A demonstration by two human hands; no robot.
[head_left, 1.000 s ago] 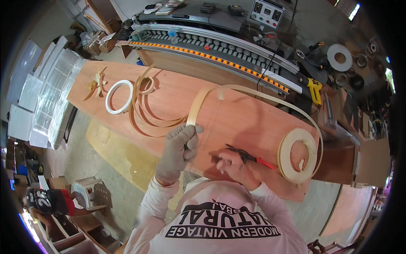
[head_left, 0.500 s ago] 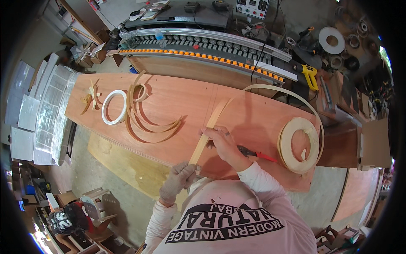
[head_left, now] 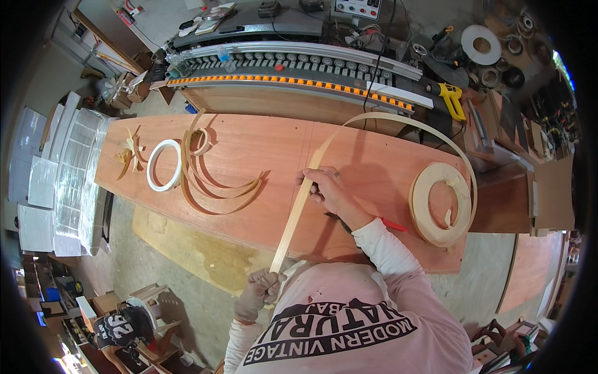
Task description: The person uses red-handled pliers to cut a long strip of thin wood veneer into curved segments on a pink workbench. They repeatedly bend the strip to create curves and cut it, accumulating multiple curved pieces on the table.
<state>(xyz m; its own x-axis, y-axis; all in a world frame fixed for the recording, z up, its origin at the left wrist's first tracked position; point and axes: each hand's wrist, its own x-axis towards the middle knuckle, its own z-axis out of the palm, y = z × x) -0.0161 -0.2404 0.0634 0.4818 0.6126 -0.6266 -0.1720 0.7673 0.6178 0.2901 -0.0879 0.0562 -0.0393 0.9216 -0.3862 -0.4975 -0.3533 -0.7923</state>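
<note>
I see a long reddish panel (head_left: 261,187) across the bench, a roll (head_left: 439,202) of pale banding at its right end. A strip (head_left: 296,212) runs off it toward me. My right hand (head_left: 330,190) pinches the strip mid-panel; my gloved left hand (head_left: 258,293) is closed on its near end.

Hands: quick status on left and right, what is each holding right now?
Left hand: gloved, closed on the near end of the pale edge-banding strip.
Right hand: bare, pinching the same strip farther along, over the reddish wooden panel.
</note>
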